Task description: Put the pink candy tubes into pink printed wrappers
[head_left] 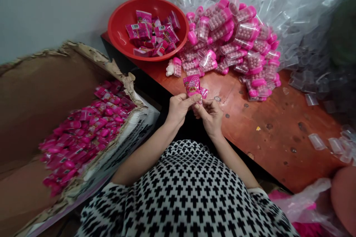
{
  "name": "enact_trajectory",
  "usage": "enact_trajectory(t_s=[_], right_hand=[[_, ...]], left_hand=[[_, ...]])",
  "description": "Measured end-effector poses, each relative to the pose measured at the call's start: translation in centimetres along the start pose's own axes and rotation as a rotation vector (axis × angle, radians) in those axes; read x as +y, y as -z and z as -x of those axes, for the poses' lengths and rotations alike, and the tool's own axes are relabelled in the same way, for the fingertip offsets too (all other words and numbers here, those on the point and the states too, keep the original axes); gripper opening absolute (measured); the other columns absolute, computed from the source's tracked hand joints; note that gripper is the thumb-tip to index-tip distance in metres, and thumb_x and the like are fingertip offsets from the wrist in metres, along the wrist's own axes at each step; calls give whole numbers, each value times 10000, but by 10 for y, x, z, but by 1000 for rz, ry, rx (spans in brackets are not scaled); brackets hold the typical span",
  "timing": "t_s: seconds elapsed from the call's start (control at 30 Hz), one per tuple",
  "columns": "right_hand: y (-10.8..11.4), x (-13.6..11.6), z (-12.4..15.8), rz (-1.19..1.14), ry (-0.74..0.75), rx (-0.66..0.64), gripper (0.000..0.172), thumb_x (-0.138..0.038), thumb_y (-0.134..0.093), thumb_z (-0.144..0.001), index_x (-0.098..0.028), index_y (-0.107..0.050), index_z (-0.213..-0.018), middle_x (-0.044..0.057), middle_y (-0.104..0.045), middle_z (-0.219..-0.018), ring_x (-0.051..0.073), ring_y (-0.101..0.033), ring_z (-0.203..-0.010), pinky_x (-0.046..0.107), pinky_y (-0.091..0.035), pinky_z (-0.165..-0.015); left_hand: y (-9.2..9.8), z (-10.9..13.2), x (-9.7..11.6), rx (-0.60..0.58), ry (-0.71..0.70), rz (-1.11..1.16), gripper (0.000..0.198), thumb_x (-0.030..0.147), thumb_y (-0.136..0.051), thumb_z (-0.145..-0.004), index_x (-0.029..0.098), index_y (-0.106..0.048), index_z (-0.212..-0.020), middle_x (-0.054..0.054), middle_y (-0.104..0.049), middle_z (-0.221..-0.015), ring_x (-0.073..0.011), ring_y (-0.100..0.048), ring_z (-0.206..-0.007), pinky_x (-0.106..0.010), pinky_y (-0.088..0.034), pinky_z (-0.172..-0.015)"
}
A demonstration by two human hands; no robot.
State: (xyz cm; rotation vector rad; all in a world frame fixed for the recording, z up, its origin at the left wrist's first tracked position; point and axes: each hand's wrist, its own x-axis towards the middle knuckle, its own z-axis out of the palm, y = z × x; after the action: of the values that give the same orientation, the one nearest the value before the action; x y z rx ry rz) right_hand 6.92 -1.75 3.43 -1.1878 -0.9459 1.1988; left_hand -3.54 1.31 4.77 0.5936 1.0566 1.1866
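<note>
A glossy pink printed packet stands upright above my left hand, which pinches its lower edge between thumb and fingers. My right hand is closed right beside it, thumb and curled fingertips meeting the left thumb. A second shiny pink packet shows only in part, just above the right fingers, and they appear to grip it. Where the fingertips meet, the lower ends are hidden. Behind the hands lies a heap of clear plastic jars with pink lids, filled with small pink balls.
A red bowl with pink packets stands at the table's back left corner. On the left, a torn-edged cardboard box holds many pink-wrapped pieces. Empty clear tubes lie at right, below a large clear plastic pile.
</note>
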Motion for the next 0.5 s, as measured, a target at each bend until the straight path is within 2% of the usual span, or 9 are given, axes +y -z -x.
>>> enact_trajectory(t_s=[0.13, 0.23, 0.33, 0.5], right_hand=[[1, 1, -1, -20, -17, 10, 250, -333, -772, -705, -201, -601, -832, -58, -684, -626, 73, -604, -471, 175, -493, -420], [4, 2, -2, -117, -109, -11, 251, -342, -771, -705, -191, -602, -812, -49, -689, -605, 77, -601, -443, 170, -477, -397], [5, 2, -3, -152, -152, -30, 259, -340, -780, -693, -187, -604, -805, -44, -695, -611, 83, -601, -431, 174, -471, -383], [6, 3, 2, -2, -24, -3, 228, -315, -774, -711, -198, -610, -819, -53, -688, -630, 82, -601, -464, 191, -496, -421]], left_hand=[[-5, 5, -8, 73, -52, -3, 347, 402, -833, -584, 119, -633, -594, 2, -608, -558, -78, -504, -457, -213, -403, -440], [-5, 10, -9, 15, -43, 3, 365, 434, -813, -617, 117, -632, -610, 5, -579, -542, -78, -492, -448, -214, -399, -426], [-2, 11, -5, -47, 18, 110, 400, 473, -799, -628, 116, -621, -621, 1, -572, -551, -85, -510, -457, -220, -424, -434], [-3, 9, -5, -47, 111, 196, 387, 406, -852, -559, 100, -622, -619, -18, -609, -583, -90, -538, -475, -226, -455, -457]])
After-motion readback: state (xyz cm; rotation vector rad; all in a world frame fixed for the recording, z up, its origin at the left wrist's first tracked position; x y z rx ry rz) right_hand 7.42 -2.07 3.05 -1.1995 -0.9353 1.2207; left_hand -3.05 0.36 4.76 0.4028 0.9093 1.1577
